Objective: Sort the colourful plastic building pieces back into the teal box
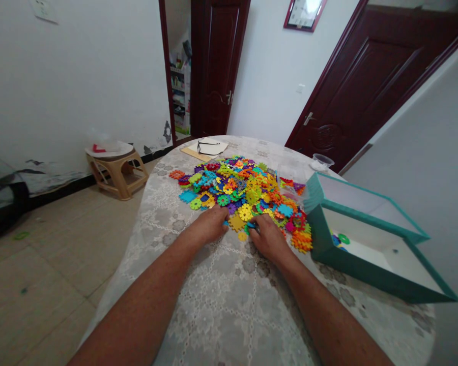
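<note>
A heap of bright plastic interlocking pieces (pixel 244 188) lies spread on a round table with a lace-patterned cloth (pixel 229 305). My left hand (pixel 210 223) rests at the near edge of the heap, fingers curled, with a blue piece showing at its fingertips. My right hand (pixel 267 238) lies a little to the right, fingers curled onto small blue and green pieces beside a yellow piece (pixel 236 222). What exactly each hand grips is hidden under the fingers.
A teal box (pixel 370 274) with a white inside stands at the right with a few pieces in it. A clear plastic cup (pixel 321 162), a paper pad with glasses (pixel 209 147) sit at the far side. A low stool (pixel 116 170) stands by the wall.
</note>
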The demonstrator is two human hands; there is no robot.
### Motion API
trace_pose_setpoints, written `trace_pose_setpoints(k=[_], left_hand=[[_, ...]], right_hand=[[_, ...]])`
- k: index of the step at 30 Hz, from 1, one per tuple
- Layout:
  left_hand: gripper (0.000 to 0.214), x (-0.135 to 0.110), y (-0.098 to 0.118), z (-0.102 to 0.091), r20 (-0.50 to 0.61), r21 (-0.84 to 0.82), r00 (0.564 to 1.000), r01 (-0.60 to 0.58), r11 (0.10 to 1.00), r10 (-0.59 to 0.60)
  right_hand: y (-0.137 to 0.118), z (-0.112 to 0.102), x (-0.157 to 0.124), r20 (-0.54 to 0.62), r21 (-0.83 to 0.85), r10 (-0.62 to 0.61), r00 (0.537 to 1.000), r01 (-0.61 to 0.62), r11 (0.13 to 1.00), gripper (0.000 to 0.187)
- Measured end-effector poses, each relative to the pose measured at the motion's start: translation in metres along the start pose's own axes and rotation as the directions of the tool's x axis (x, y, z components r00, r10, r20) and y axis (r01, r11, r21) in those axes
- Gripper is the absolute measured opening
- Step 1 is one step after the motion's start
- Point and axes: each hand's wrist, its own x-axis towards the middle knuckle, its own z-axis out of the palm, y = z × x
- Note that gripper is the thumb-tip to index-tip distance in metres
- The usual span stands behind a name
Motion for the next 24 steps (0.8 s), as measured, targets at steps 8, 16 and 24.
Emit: trace_pose_setpoints(k=[8, 16, 24], left_hand=[[0.022, -0.009, -0.002, 0.001, -0.004, -0.001, 0.999, -0.032, 0.999, 0.032], [0.025, -0.028, -0.005, -0.010, 0.051, -0.054, 0.997, -0.061, 0.997, 0.064], [0.020, -0.026, -0.021, -0.009, 0.054, 0.014, 0.999, -0.008, 1.000, 0.007]], right_hand=[[0.002, -0.010, -0.005, 0.056, 0.046, -0.064, 0.996, 0.062, 0.997, 0.016], [0.002, -0.023, -0.012, 0.156, 0.090, -0.022, 0.988, 0.008, 0.996, 0.034], [0.006, -0.021, -0.010, 0.179, 0.098, -0.036, 0.983, 0.018, 0.995, 0.032]])
